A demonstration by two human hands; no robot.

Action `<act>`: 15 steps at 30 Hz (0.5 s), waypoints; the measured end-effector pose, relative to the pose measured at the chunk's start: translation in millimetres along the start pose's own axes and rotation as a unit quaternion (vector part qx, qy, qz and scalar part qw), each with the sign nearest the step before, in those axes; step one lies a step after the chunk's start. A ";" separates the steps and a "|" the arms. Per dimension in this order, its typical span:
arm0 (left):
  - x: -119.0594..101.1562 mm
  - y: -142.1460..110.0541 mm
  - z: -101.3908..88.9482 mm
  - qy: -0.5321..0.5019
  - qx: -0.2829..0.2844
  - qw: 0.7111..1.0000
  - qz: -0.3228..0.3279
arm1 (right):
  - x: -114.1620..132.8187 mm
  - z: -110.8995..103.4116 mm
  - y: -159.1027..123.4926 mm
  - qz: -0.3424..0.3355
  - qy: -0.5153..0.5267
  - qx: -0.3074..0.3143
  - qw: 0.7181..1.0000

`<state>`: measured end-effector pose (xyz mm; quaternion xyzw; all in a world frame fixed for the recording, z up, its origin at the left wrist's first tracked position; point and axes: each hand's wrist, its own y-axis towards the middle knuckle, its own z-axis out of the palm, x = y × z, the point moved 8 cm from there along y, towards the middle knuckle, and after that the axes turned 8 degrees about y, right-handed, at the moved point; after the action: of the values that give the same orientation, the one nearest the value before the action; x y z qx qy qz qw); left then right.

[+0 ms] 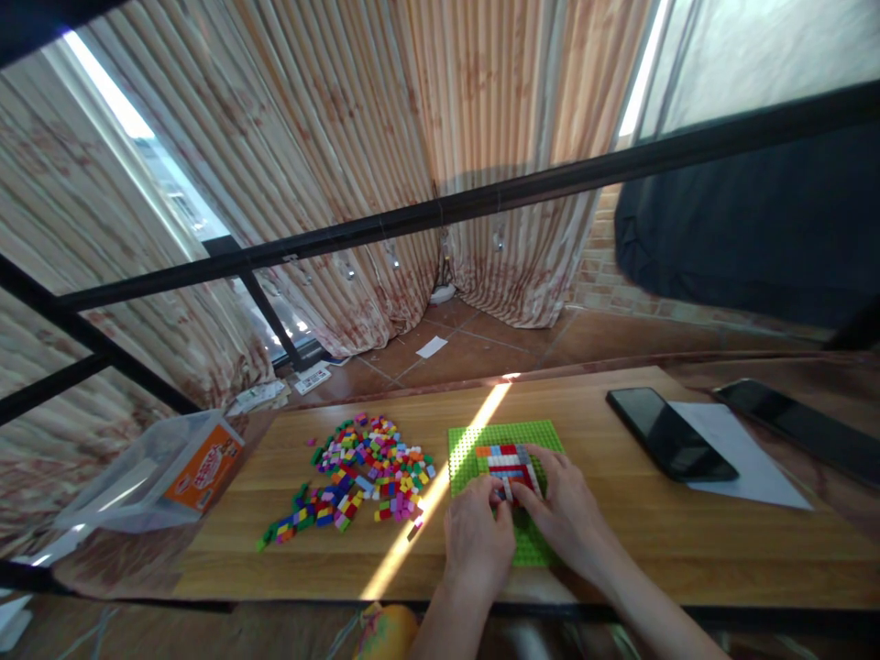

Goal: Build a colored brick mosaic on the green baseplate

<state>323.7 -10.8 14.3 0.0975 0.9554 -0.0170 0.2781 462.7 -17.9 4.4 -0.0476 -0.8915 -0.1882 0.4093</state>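
From where I stand, the work on the green baseplate (464,445) looks partly done. A compact patch of red, white, blue and orange bricks (505,463) sits on its middle, laid in rows, with green studs showing around it. The left hand (481,532) bends its fingertips against the patch's near edge; whether they pinch a brick I cannot tell. The right hand (567,500) spans the patch's right side, forefinger at the far corner and thumb near the left hand's fingers (its grip, too, is hidden from me). Plenty appears left over: a broad heap of loose bricks (368,454) lies on the wooden table (309,568), left of the baseplate. A phone (670,435) rests off to the right.
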 end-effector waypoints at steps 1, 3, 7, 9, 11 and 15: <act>-0.1 -0.3 0.0 -0.003 -0.001 1.000 0.000 | -1.1 2.5 -0.5 0.004 -0.004 -0.001 1.000; -0.7 -0.7 0.2 -0.010 -0.003 1.000 0.005 | -3.1 5.8 -0.4 0.008 -0.011 -0.002 1.000; -1.2 -0.9 1.0 -0.018 0.001 1.000 0.006 | -8.0 8.7 1.9 0.021 -0.020 0.004 1.000; -1.2 -1.0 1.0 -0.022 0.000 1.000 0.003 | -9.7 9.0 2.9 0.028 -0.022 0.007 0.999; -1.9 -1.6 1.1 -0.021 0.000 1.000 0.004 | -10.5 8.9 3.5 0.033 -0.016 0.008 0.999; -3.1 -3.8 0.8 -0.014 -0.002 1.000 0.012 | -13.2 7.9 3.8 0.045 0.007 0.008 0.999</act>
<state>325.9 -15.1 15.2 0.1082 0.9501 -0.0134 0.2923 466.6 -10.5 -9.0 -0.0836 -0.8872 -0.1627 0.4237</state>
